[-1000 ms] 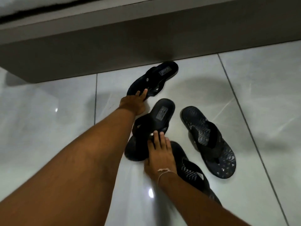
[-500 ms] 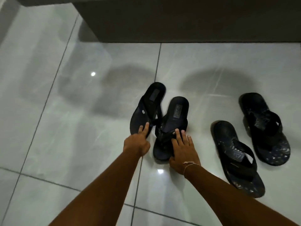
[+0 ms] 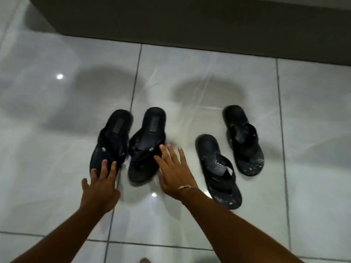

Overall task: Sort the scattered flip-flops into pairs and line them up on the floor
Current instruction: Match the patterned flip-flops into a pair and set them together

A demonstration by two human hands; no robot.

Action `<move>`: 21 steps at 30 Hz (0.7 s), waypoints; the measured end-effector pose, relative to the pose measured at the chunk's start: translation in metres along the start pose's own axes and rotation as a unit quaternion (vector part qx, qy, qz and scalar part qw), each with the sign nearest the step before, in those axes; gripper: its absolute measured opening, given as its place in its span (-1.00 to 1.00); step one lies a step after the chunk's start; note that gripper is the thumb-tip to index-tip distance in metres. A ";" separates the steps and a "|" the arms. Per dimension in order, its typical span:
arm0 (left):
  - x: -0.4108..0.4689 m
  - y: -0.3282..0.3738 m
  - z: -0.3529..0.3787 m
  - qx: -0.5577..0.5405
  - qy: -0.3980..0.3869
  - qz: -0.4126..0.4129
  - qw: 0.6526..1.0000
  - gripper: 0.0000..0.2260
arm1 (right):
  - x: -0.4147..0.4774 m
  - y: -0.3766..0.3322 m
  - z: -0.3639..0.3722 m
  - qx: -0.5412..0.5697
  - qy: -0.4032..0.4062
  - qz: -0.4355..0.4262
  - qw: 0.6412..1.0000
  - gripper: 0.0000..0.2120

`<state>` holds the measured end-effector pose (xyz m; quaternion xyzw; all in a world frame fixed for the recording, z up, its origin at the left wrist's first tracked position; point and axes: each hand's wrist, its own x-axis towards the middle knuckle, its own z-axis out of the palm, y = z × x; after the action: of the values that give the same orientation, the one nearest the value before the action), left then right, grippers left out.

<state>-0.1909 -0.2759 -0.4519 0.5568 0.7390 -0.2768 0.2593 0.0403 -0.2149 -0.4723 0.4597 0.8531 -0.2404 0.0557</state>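
Two plain black flip-flops lie side by side on the white tiles, heels away from me: the left one (image 3: pixel 112 137) and the right one (image 3: pixel 148 141). My left hand (image 3: pixel 100 188) rests its spread fingertips on the toe end of the left one. My right hand (image 3: pixel 175 171) lies flat, fingers spread, against the right edge of the right one. Further right lie two speckled black flip-flops, a nearer one (image 3: pixel 218 169) and a farther one (image 3: pixel 244 139), roughly parallel but staggered.
A dark low base of furniture (image 3: pixel 190 21) runs along the top of the view. Glossy white floor tiles (image 3: pixel 47 130) with grey grout lines stretch to the left and right. A toe (image 3: pixel 144 260) shows at the bottom edge.
The two plain flip-flops have drawn closer to parallel, side by side. Both hands have opened out, fingers spread flat. The view has shifted slightly, and the speckled flip-flops have stayed where they were.
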 end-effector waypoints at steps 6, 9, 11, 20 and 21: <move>-0.041 0.148 -0.009 -0.083 0.089 0.208 0.971 -0.26 | -0.069 0.144 -0.059 -0.068 0.077 0.147 0.984 -0.41; -0.028 0.231 -0.004 -0.088 0.043 0.271 0.958 -0.09 | -0.079 0.222 -0.077 -0.072 0.010 0.209 0.975 -0.34; -0.016 0.271 0.001 -0.061 0.017 0.290 0.955 -0.01 | -0.075 0.254 -0.078 -0.027 -0.066 0.213 0.975 -0.35; 0.017 0.315 -0.006 0.041 0.073 0.350 0.933 0.04 | -0.168 0.265 -0.034 0.102 0.004 0.268 0.958 -0.48; 0.019 0.315 -0.008 0.044 0.067 0.357 0.931 0.05 | -0.178 0.264 -0.030 0.106 0.003 0.274 0.956 -0.48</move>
<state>0.1080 -0.1859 -0.4967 0.8118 0.4947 -0.1603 0.2656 0.3599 -0.2138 -0.4848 0.6796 0.6645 -0.3032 0.0679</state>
